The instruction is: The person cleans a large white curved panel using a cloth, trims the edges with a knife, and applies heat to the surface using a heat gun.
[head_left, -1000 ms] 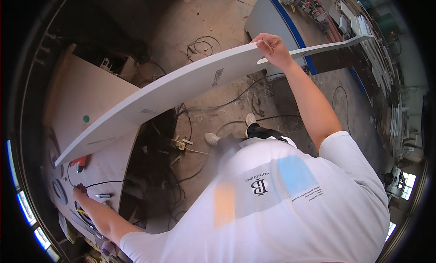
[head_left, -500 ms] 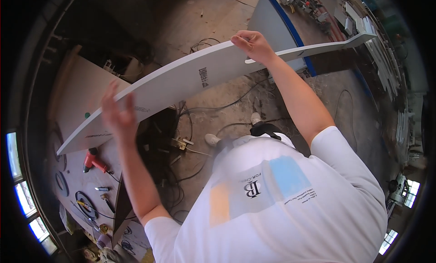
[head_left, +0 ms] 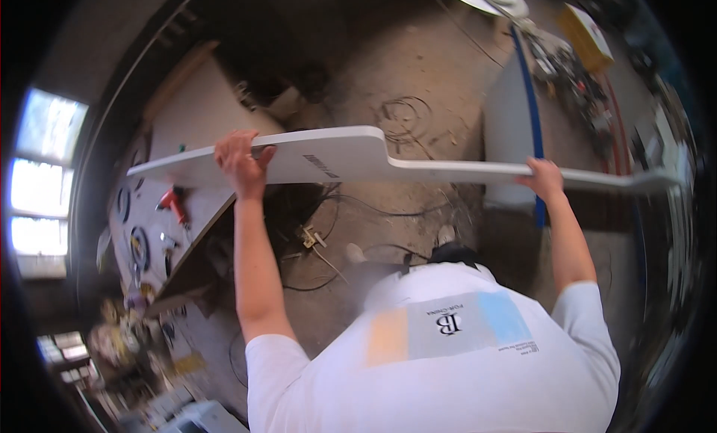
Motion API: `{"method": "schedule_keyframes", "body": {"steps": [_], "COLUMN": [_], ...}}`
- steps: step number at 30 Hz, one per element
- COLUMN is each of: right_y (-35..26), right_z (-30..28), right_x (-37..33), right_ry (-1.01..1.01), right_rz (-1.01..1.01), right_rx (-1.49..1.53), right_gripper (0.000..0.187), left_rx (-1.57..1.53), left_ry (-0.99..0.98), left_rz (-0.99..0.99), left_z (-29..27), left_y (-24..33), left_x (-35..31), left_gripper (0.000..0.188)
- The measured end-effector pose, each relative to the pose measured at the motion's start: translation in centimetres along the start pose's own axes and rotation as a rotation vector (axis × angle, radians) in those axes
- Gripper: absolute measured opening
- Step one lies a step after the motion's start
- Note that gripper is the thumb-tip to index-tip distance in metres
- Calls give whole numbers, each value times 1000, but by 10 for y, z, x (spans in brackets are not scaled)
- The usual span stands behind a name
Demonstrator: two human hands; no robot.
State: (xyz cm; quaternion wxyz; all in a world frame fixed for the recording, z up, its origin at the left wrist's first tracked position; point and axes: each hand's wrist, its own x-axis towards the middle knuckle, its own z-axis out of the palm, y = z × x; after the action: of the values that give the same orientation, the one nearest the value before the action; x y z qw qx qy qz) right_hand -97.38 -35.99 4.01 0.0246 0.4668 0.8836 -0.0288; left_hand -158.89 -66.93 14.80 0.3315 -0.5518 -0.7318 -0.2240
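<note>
A long white board (head_left: pixel 351 153) stretches across the view in front of me, held up above the floor. Its left part is wide and steps down at a rounded notch to a narrow strip, which widens again at the far right end. Over the upper edge of the wide part, my left hand (head_left: pixel 245 164) is closed with its fingers wrapped round it. My right hand (head_left: pixel 544 179) grips the narrow strip, right of the notch. Dark print marks the wide part's face.
At left stands a workbench (head_left: pixel 198 188) with a red heat gun (head_left: pixel 175 204) and a black coil (head_left: pixel 140 246). Cables (head_left: pixel 388 209) run over the floor. On the right is a blue-edged table (head_left: pixel 539 119) bearing tools and a yellow box (head_left: pixel 586 41).
My left hand, blurred with spread fingers before, now grips the board. My right hand has shifted right along it to the narrow strip. The board lies more level, and the view has turned.
</note>
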Motion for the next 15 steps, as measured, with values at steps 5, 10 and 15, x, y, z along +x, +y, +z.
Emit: {"method": "schedule_keyframes", "body": {"steps": [5, 10, 15], "right_y": [55, 62, 68], "right_z": [11, 28, 30], "right_x": [-13, -12, -19], "right_ry": [172, 261, 273], "right_rz": [-117, -191, -135], "right_rx": [57, 49, 67], "right_gripper": [41, 34, 33], "left_rx": [61, -854, -2146], "left_ry": [614, 65, 524], "left_rz": [-780, -1967, -1575], "left_z": [48, 166, 220], "left_y": [71, 139, 226], "left_x": [-80, -201, -176], "left_gripper": [61, 74, 74]}}
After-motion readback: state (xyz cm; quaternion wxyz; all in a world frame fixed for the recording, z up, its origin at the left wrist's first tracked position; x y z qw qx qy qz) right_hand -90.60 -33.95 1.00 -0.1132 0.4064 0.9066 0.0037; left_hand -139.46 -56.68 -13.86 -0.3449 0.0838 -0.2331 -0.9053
